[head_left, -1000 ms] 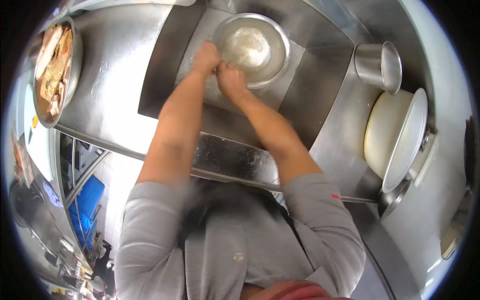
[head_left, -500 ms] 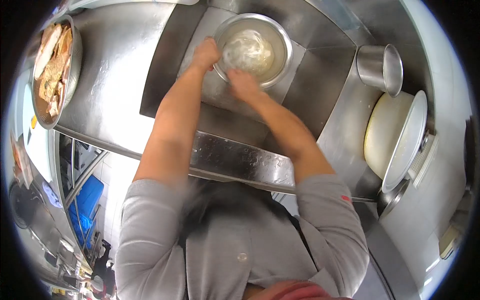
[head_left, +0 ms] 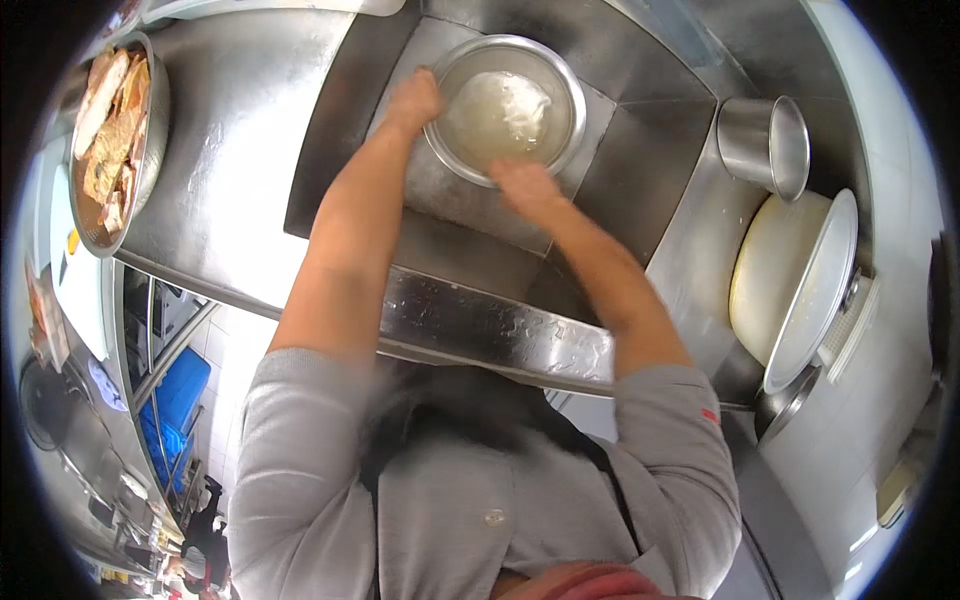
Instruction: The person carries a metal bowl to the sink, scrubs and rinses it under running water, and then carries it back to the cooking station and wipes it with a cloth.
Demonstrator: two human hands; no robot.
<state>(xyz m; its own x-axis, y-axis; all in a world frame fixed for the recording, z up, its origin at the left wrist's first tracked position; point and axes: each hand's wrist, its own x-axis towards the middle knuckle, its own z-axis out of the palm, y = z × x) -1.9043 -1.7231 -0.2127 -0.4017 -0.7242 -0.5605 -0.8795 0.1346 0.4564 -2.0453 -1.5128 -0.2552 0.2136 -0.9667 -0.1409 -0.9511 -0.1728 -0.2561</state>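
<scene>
A round metal bowl (head_left: 578, 125) stands inside a steel sink (head_left: 640, 165). Cloudy, pale liquid (head_left: 470, 125) fills part of it, and a bright whitish patch shows on the right side; I cannot tell whether that is glare or something in the liquid. My left hand (head_left: 415, 100) is closed on the bowl's left rim. At the near rim, my right hand (head_left: 525, 185) has its fingers curled over the edge, slightly blurred.
A colander (head_left: 150, 150) of raw-looking meat pieces (head_left: 110, 140) sits on the steel counter (head_left: 230, 120) at left. To the right are a steel pot (head_left: 745, 140), a large pale basin (head_left: 780, 270) tipped on its side, and a pan (head_left: 785, 405).
My right hand has shifted right along the near rim. The liquid's streaky swirl has turned into a smoother surface. My left hand stays at the left rim.
</scene>
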